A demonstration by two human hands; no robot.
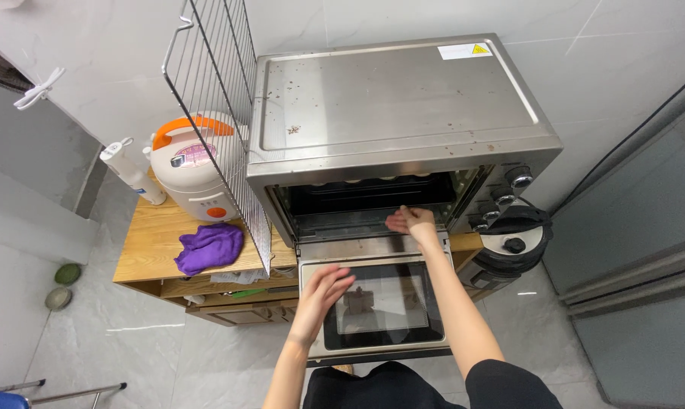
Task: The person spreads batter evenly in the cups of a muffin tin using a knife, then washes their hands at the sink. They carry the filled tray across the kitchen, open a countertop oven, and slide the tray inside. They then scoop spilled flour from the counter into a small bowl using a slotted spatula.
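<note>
Reaching into the mouth of the oven (403, 129), your right hand (409, 221) sits at the front edge of the dark cavity, fingers loosely curled toward your left; whether they grasp anything in there you cannot tell, since the interior is black and the fingertips blur against it. Your left hand (323, 291) lies lower and nearer to you, fingers spread and relaxed, flat on the glass of the lowered oven door (380, 303), holding nothing. That door hangs open below your right wrist, its window reflecting so much that what lies behind it is hard to read.

Beyond your right hand, a row of pale rounded shapes shows along the top of the cavity, too dim to identify. To the right of that hand are the oven knobs (509, 189), and past them a black-lidded pressure cooker (513, 242), half hidden behind the oven's corner.

Left of your left hand, a wire rack (217, 98) stands on edge against the oven's side, its top cut off by the frame. Behind its bars sit a white and orange rice cooker (187, 167) and a purple cloth (210, 248) on the wooden shelf (149, 250).
</note>
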